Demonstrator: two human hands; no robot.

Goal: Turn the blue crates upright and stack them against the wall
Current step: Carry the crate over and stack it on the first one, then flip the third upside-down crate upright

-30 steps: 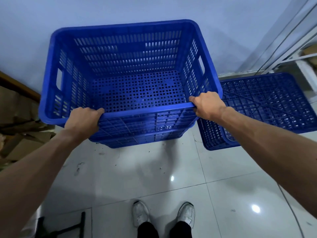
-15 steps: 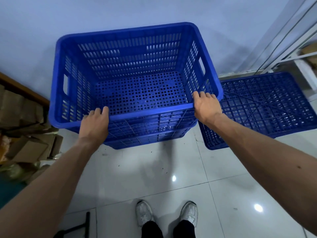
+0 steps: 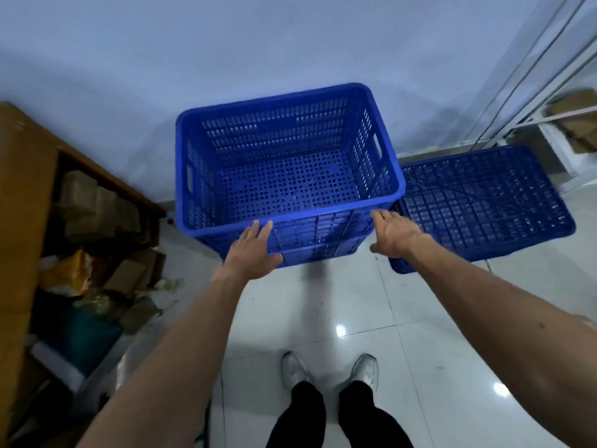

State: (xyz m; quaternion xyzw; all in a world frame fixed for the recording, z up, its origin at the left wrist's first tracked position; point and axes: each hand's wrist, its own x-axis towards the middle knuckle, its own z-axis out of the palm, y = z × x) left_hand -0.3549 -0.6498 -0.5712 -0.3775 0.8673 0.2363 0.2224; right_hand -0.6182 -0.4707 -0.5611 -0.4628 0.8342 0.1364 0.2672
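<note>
An upright blue crate (image 3: 284,150) with perforated walls stands on the floor by the pale wall (image 3: 226,53), its open top facing up. It appears to sit on another blue crate, of which only a lower band shows. My left hand (image 3: 252,250) hovers at its near rim, fingers spread, holding nothing. My right hand (image 3: 392,234) is open just off the crate's near right corner. A second blue crate (image 3: 491,202) lies upside down to the right, bottom grid facing up.
A wooden shelf unit (image 3: 19,195) with cardboard boxes and bags (image 3: 97,240) stands at the left. A white metal frame with shelves (image 3: 562,124) is at the right. My feet (image 3: 329,370) are on the glossy white tiled floor (image 3: 323,312).
Both hands have let go of the upright crate's near rim and drawn back with fingers open. The view has pulled away, so the crate looks farther off.
</note>
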